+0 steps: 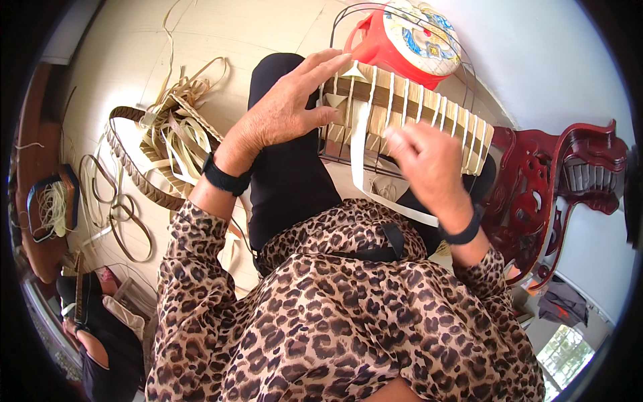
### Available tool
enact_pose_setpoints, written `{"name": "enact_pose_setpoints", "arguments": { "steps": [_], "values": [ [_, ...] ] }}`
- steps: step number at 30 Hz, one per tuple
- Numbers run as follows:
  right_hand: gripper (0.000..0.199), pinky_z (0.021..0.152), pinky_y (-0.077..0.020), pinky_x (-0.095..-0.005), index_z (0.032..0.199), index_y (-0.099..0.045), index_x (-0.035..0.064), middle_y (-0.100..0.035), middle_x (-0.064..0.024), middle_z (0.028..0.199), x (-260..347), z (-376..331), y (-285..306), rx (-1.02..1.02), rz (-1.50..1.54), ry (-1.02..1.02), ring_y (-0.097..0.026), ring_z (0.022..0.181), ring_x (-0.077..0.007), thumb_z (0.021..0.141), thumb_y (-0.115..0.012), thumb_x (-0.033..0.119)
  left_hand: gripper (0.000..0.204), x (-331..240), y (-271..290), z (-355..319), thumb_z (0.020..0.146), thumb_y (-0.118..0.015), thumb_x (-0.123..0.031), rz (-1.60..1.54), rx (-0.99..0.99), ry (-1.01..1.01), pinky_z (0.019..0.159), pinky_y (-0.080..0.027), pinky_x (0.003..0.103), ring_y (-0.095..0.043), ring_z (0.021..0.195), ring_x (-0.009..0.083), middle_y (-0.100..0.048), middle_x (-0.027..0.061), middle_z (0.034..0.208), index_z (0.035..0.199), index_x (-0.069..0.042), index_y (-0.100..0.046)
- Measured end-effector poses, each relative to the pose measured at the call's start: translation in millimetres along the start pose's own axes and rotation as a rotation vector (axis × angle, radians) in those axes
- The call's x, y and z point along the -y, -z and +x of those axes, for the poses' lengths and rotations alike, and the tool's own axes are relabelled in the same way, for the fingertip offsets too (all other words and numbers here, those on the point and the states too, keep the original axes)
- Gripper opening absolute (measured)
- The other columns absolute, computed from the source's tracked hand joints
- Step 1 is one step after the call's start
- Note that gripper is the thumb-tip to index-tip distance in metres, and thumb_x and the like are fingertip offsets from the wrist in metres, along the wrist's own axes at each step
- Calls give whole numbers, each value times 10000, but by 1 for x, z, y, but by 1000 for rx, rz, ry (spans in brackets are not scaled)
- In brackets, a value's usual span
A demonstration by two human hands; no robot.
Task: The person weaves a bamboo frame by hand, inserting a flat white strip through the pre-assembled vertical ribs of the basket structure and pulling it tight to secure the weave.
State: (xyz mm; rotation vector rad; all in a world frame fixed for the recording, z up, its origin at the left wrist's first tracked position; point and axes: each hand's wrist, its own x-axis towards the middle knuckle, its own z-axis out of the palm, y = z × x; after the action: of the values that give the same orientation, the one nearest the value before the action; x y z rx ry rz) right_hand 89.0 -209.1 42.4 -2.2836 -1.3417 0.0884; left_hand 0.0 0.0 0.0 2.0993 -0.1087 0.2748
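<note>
A woven strip band on a dark wire frame, wrapped at intervals with pale strips, lies slanted above my knees. My left hand grips its left end, fingers stretched along the upper edge and thumb against the front. A loose cream flat strip hangs from the band near that thumb and curves down to the right, toward my right wrist. My right hand, slightly blurred, is curled in front of the band's middle, thumb toward the band. Whatever lies inside its fingers is hidden.
A red bucket-like container with a patterned round top stands beyond the band. Dark red carved furniture is at the right. Tangled strips and a brown woven band lie on the floor at left. Another person sits at lower left.
</note>
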Motion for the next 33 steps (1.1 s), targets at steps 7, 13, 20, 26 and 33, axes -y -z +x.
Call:
{"name": "enact_pose_setpoints", "arguments": {
  "steps": [7,13,20,26,33],
  "values": [
    [262,395,-385,-378,629,-538,73,-501,-102,458,16,-24,-32,80,39,-201,-522,411,-272,773,-624,274,565,0,-20,18,716,-608,-14,153,-49,-29,957,-381,348,-395,1200,297,-374,129,1322,1251,-105,-452],
    [145,430,-411,-395,676,-551,84,-529,-103,500,17,-23,-31,49,212,-303,-552,464,-291,751,-612,192,483,4,-22,22,761,-579,-30,327,-33,-98,937,-398,352,-402,1193,300,-383,131,1313,1228,-94,-475],
    [142,452,-413,-376,733,-554,55,-521,-118,518,30,-27,-28,101,123,-169,-546,482,-293,815,-553,170,459,-3,-25,21,780,-584,-57,249,-29,-15,902,-423,334,-460,1144,304,-398,148,1302,1226,-79,-475],
    [186,488,-437,-403,709,-541,35,-540,-146,533,39,-27,-33,115,243,-144,-554,487,-312,830,-525,176,449,-5,-30,23,778,-589,-65,293,-112,-47,892,-430,342,-489,1110,311,-443,164,1259,1212,-48,-479],
    [182,516,-438,-419,739,-542,31,-548,-172,573,35,-27,-33,135,450,-183,-562,538,-331,839,-510,179,416,-5,-29,26,779,-574,-53,318,-79,-36,873,-439,348,-512,1081,314,-448,169,1255,1186,-22,-493]
  ]
}}
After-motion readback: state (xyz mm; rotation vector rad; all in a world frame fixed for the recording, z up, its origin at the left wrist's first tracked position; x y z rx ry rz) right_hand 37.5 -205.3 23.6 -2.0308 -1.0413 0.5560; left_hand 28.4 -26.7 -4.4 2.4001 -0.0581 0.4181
